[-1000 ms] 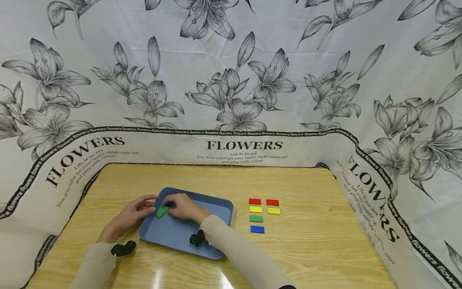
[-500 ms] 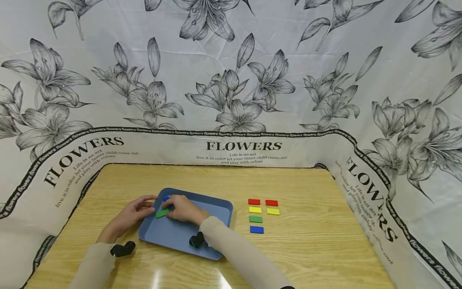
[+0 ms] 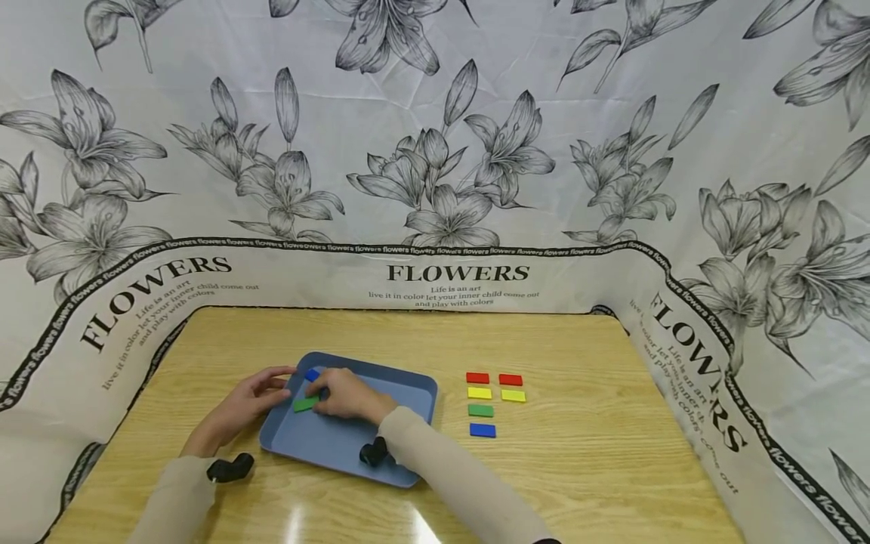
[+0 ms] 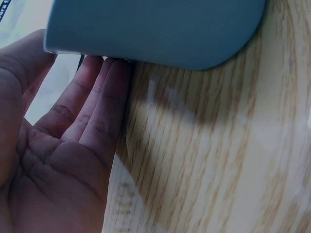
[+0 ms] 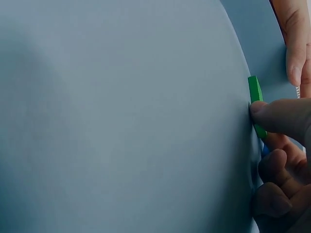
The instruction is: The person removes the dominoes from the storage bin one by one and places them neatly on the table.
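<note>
My right hand point(image 3: 348, 394) is inside the blue tray point(image 3: 333, 446), toward its left side. Its thumb and fingers pinch a flat green block point(image 3: 305, 405), which lies almost level. In the right wrist view the thumb rests on the face of that green block point(image 5: 254, 87). Just behind it is a blue block point(image 3: 312, 375), partly covered by my right fingers. My left hand point(image 3: 251, 399) stays outside at the tray's left end. In the left wrist view its extended fingers point(image 4: 104, 107) touch the tray's outer wall point(image 4: 150, 31).
Right of the tray, small blocks lie in rows on the wooden table point(image 3: 584, 468): two red point(image 3: 477, 378), two yellow point(image 3: 479, 393), one green point(image 3: 480, 410) and one blue point(image 3: 482, 430). A flower-printed cloth point(image 3: 306, 279) surrounds the table's back and sides.
The green block in my right hand has turned from a steep slant to nearly level. More of the blue block behind it shows. My left hand has stayed at the tray's end.
</note>
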### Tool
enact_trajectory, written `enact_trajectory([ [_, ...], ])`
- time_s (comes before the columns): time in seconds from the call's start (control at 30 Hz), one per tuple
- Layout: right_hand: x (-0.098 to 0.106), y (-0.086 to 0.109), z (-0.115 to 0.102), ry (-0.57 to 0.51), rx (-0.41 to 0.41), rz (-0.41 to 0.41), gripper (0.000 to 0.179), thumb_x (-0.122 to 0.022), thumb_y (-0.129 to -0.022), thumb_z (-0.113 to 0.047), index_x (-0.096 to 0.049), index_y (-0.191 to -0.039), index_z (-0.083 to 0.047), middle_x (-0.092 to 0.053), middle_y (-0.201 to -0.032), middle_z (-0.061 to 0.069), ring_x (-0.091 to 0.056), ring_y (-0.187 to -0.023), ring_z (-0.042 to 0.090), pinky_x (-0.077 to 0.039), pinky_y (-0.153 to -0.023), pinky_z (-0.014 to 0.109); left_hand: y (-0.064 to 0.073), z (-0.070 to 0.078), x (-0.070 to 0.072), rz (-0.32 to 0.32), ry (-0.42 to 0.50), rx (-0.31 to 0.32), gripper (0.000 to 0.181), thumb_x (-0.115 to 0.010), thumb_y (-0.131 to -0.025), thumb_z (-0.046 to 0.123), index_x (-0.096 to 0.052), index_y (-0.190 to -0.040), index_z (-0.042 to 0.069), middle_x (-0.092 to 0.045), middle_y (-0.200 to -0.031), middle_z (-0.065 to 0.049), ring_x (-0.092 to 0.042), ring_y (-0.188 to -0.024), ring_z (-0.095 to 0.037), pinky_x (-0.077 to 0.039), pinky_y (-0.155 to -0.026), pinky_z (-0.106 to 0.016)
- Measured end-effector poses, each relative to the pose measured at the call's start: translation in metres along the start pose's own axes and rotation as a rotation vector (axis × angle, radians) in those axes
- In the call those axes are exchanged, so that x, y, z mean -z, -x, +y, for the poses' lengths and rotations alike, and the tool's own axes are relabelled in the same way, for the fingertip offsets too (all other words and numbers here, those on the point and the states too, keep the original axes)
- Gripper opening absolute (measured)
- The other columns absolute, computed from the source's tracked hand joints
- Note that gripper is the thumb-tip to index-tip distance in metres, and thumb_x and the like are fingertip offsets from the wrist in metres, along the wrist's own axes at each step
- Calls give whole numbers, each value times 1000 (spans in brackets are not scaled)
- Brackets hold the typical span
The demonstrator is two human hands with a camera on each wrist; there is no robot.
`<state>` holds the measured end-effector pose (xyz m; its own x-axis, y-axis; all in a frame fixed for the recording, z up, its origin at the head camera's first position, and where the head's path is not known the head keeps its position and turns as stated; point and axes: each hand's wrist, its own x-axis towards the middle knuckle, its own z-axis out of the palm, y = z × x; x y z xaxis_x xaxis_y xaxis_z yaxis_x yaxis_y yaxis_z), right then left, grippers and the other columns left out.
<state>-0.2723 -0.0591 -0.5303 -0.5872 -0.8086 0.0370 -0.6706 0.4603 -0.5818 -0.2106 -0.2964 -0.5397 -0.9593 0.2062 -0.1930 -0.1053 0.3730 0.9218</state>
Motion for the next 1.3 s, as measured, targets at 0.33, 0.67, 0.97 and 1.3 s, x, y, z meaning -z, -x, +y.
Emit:
enact_trajectory([
  [0.33,1,4,-3,40,-49,0,27,-79,-92,-19,-79,-118,-12,-73,-113,0,-60,-93,2,-47,-78,13,1,3,-1,8,2,-10,59,-63,-104,32,-43,-156,11,-49,-144,-25,-57,-125,-30,-54,-91,-32],
  [0.67,3,10,6,-83,-40,26,23,-78,-91,-17,-79,-114,-13,-75,-113,-2,-63,-101,1,-48,-85,13,0,2,-3,4,-6,7,60,-63,-104,33,-43,-156,12,-49,-146,-25,-55,-129,-34,-54,-94,-34],
  [0.97,24,21,7,-100,-38,44,21,-76,-92,-18,-80,-113,-15,-76,-111,-4,-64,-95,2,-49,-77,13,0,1,-1,-4,-6,5,61,-62,-105,34,-42,-157,10,-49,-144,-26,-58,-125,-31,-54,-92,-32],
  [1.3,60,38,-1,-199,-82,57,22,-76,-94,-16,-79,-116,-13,-73,-116,2,-58,-80,3,-48,-70,16,0,-2,0,8,-13,-1,59,-62,-105,32,-43,-156,9,-50,-143,-27,-60,-120,-25,-55,-90,-31],
])
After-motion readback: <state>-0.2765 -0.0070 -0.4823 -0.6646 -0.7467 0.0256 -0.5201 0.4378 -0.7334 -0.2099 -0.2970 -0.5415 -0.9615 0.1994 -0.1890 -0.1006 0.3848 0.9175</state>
